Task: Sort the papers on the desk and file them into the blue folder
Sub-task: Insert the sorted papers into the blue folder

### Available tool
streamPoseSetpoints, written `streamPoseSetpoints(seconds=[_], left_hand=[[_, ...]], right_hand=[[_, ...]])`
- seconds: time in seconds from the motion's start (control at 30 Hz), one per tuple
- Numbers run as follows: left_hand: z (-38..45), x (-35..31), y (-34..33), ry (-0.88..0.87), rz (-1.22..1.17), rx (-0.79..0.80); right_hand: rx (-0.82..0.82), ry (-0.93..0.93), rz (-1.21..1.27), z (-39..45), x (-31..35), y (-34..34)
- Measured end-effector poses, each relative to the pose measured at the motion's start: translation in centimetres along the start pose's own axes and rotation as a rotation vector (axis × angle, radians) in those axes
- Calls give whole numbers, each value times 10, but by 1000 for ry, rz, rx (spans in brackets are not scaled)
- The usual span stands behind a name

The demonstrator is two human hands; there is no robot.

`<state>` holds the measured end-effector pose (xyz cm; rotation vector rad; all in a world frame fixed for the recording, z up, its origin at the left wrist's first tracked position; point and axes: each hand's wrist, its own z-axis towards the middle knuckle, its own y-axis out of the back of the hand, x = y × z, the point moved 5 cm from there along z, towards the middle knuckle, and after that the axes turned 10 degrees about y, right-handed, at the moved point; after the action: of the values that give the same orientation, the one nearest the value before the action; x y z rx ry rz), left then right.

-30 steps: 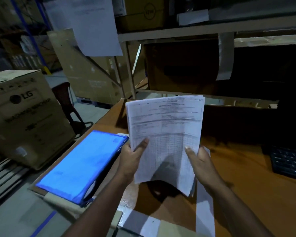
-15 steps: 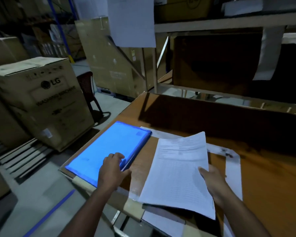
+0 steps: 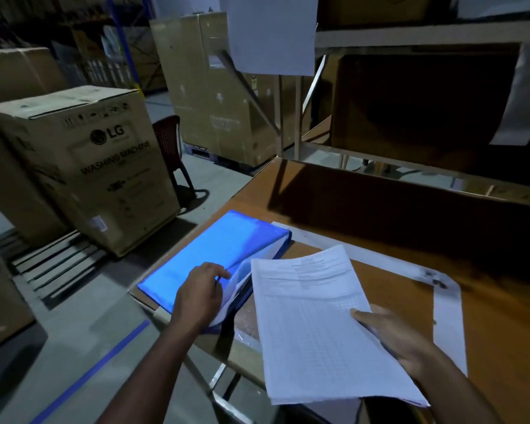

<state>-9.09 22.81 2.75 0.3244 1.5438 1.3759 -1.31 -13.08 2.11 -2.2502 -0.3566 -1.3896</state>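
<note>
Two hands were busy, one per job. Left hand [image 3: 201,296] sat on the near right edge of the flat blue plastic folder [image 3: 208,255], fingers curled under the cover and lifting it; white sheets already inside showed in the gap. The folder lay at the near left corner of the brown wooden bench [image 3: 487,295]. Right hand [image 3: 392,335] pinched the stapled-looking stack of white printed papers [image 3: 315,325] at its right edge, thumb on top, holding it just right of the folder and tilted up off the bench. Its near end overhung the bench edge.

Step in hand, as I read it: opening the folder to take this stack. Filing not yet done.

Next move would call for swinging the cover fully open leftward, then sliding the stack in square with the sheets inside. The cover was barely raised, so more clearance was needed first. A loose white paper strip [image 3: 449,325] lay on the bench under the right wrist, possibly also to be sorted.
</note>
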Motion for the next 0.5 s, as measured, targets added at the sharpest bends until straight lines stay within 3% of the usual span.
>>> streamPoseSetpoints(seconds=[0.1,0.27,0.5], left_hand=[[-14,12,-18,-7,93,136],[-22,8,-9,2,-11,106],[-28,0,7,-198,-104,104]], right_hand=[[46,-27,-34,6,-3,-15],[61,-6,-146,19,-4,-37],[-314,190,-119,54,0,-50]])
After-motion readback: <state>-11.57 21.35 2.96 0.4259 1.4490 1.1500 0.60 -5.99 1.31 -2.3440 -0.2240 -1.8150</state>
